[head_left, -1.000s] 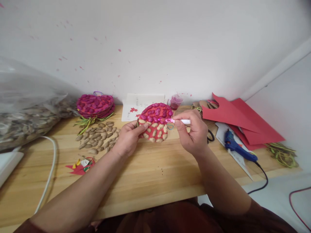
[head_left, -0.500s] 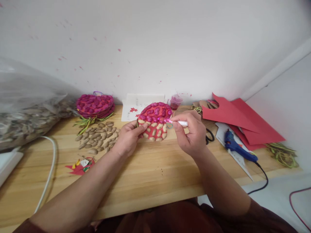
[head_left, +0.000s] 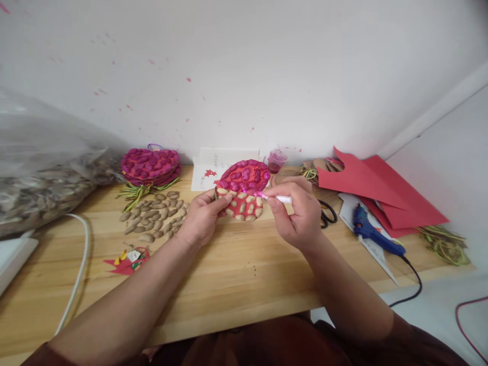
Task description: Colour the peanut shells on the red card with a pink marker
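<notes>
A round red disc (head_left: pixel 244 187) covered with peanuts is held above the table. Its upper part is painted magenta, while the peanuts along the lower part are still plain tan. My left hand (head_left: pixel 206 214) grips the disc's left edge, thumb on top. In my right hand (head_left: pixel 297 211) is a white-handled brush (head_left: pixel 282 199), pinched between thumb and fingers, its magenta tip touching the peanuts near the disc's right middle. A clear cup with magenta liquid (head_left: pixel 276 161) stands behind the disc, by the wall.
Loose peanuts (head_left: pixel 154 216) and a stack of magenta discs (head_left: pixel 150 166) are at left, beside a large plastic bag (head_left: pixel 49 178). Red sheets (head_left: pixel 381 190), a blue glue gun (head_left: pixel 375 235) and black-handled scissors (head_left: pixel 328 214) lie right. A white cable (head_left: pixel 82 264) crosses the left side.
My right hand and the brush have shifted slightly left and down over the disc. My left hand keeps its hold, almost unmoved.
</notes>
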Tool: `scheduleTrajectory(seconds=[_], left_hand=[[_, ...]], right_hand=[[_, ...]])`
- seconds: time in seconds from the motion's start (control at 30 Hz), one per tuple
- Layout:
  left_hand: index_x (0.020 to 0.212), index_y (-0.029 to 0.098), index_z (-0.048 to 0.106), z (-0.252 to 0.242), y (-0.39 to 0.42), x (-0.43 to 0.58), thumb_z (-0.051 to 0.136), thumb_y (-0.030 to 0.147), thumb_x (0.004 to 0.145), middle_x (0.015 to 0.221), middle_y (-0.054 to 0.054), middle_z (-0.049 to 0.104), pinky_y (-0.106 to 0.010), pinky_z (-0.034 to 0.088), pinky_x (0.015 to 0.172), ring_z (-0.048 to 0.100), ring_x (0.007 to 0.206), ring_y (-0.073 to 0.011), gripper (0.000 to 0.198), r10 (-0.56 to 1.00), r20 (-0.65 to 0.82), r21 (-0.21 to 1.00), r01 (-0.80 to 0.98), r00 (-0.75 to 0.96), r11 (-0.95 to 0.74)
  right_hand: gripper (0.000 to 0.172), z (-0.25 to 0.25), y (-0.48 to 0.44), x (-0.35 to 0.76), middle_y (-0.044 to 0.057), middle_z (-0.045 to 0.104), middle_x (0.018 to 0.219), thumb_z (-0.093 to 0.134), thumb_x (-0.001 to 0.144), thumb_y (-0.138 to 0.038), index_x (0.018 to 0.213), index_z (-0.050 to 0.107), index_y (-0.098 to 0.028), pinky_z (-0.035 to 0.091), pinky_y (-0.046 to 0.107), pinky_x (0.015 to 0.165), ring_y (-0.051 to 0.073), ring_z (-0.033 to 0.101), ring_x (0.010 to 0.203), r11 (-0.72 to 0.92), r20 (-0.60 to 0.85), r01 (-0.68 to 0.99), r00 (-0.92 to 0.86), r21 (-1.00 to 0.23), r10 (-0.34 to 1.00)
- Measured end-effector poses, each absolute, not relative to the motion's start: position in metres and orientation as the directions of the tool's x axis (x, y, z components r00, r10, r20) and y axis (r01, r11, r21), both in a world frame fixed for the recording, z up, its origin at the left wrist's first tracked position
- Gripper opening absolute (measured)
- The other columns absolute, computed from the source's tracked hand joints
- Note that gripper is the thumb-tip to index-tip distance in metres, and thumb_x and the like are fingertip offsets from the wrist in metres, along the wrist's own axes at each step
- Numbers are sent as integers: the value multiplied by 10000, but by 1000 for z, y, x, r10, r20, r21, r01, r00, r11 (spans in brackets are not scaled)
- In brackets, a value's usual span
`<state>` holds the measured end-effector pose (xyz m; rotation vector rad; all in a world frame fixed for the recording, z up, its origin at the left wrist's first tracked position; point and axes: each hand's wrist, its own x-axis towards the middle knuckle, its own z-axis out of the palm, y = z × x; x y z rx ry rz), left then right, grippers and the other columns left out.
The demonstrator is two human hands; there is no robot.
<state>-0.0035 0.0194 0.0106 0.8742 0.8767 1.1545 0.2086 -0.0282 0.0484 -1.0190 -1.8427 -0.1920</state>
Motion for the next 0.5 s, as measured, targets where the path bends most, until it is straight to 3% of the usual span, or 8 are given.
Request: scheduleTrajectory(seconds=[0.5], left_hand=[[727, 144, 753, 10, 20, -2, 1002, 382, 561, 682, -5, 678, -197, 377, 550, 497, 585, -79, 382, 977, -126, 905, -384, 173, 185]], right_hand=[[84, 51, -27, 210, 23, 776, 913, 638, 975, -220, 1022, 698, -256, 516, 431, 872, 219, 685, 929, 622, 825, 727, -137, -292, 548]])
